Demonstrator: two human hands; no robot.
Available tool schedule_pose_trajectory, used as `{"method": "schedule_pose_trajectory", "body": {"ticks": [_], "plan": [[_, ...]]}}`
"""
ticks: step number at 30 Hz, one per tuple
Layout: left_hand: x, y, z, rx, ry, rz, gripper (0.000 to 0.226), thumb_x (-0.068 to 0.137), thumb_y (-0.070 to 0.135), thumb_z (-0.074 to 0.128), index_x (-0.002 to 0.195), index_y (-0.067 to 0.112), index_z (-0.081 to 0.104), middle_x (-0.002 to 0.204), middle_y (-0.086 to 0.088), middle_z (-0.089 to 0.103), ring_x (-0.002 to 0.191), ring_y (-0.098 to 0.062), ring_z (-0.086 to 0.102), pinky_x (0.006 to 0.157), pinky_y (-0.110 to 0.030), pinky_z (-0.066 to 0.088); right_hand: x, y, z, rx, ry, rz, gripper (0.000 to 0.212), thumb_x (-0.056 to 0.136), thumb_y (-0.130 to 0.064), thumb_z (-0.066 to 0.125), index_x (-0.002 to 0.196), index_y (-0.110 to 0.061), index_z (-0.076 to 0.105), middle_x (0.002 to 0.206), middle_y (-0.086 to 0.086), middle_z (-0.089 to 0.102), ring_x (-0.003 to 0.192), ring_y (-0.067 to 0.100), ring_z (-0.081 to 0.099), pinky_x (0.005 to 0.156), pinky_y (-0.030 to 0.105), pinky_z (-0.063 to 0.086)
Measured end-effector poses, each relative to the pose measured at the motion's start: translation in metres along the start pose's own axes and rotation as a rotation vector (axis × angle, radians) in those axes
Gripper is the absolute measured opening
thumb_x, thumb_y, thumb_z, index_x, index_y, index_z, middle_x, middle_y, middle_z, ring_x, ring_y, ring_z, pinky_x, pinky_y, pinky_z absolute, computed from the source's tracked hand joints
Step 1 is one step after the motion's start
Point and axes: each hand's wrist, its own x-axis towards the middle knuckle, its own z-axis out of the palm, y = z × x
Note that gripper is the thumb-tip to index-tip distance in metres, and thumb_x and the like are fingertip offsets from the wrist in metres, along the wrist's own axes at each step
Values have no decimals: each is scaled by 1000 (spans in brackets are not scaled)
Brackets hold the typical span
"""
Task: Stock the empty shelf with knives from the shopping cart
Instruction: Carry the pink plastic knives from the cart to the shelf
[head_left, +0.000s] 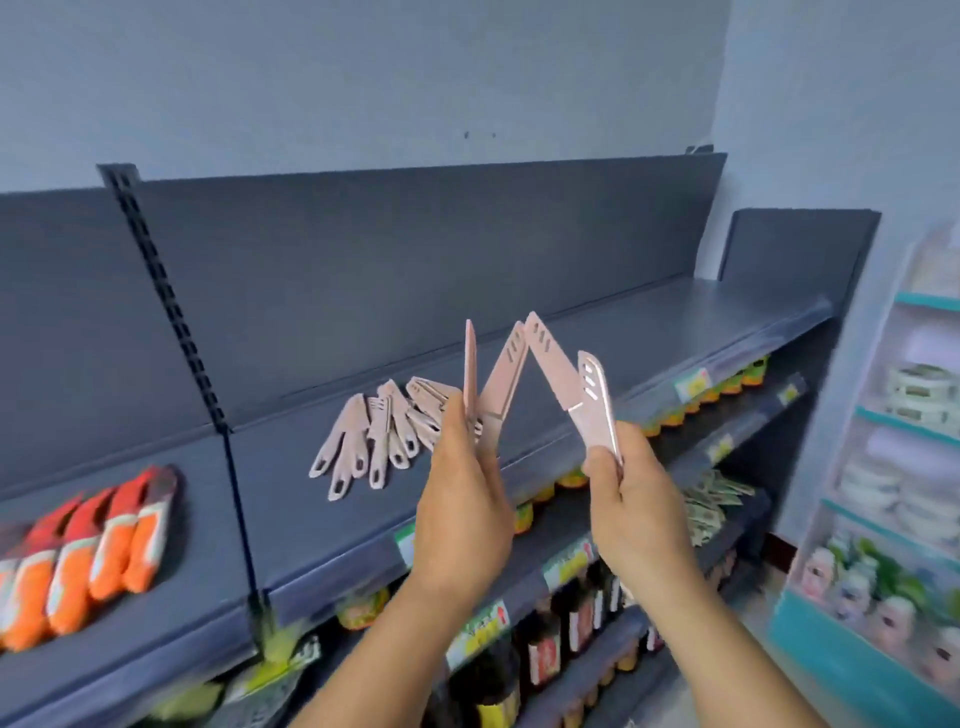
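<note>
Progress: the job looks partly done. A fanned pile of pale pink plastic-sheathed knives (382, 434) already lies on the dark grey metal top shelf (649, 332), handles toward the front edge, and more are on the way in both hands.
Left to do: the 4 knives in hand are not yet set down, and most of the shelf to the right of the pile is bare, so I judge there is room for many more. The shopping cart is not in view, so how many remain cannot be told.
Left hand: the left hand (462, 499) grips 2 pink knives (488, 384) by their handles, the sheathed blades pointing up and spread in a V.
Right hand: the right hand (631, 512) grips 2 more pink knives (576, 400), one leaning left so its tip nearly meets the tip from the other hand, one tilted toward the camera.
Where the held knives are: in the air in front of the shelf, just right of the pile.
Look of the knives: slim, dusty pink, each blade in a matching sheath with 3 short slots near the tip; handles on the shelf show an oval hanging hole at the end.
Neighbours: orange and red padded items (98, 551) lie on the same shelf level at far left, well apart from the pile.
</note>
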Motion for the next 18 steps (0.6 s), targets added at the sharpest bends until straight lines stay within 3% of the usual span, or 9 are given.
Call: {"method": "schedule_pose_trajectory", "body": {"ticks": [2,5,9,15,18], "plan": [[11,-17,-18,72,23,-64,63,96,10,36,143,45,14,141,18,41,119,-12,50,89,-36,47,14,-9,18,-43,-57,-13,15,100,-21,36,105,-18,49,83,0,57,67,15,45,53,28,28],[32,-41,-35,253,28,-198,67,91,2,41,145,34,15,131,0,49,98,-27,57,74,-43,51,42,-17,47,-119,-145,-44,18,101,-21,34,109,-16,50,88,3,57,72,21,46,58,33,31],[58,-63,-45,426,-14,-378,79,86,-3,45,148,32,10,121,-8,49,91,-29,57,72,-40,51,82,-20,88,-210,-259,-67,23,101,-20,32,113,-15,51,105,6,59,85,23,50,68,34,41],[99,-86,-35,656,-111,-393,95,86,1,45,146,46,-14,139,-10,42,104,-26,56,74,-34,47,136,-11,133,-334,-340,-38,23,101,-18,34,116,-13,51,104,5,57,86,23,52,67,33,40],[114,-98,-20,747,-238,-452,95,84,4,47,149,39,-13,150,-13,28,130,-29,39,92,-36,45,156,-5,148,-409,-394,-22,20,98,-14,42,116,-11,51,111,9,57,98,28,55,73,35,43]]}}
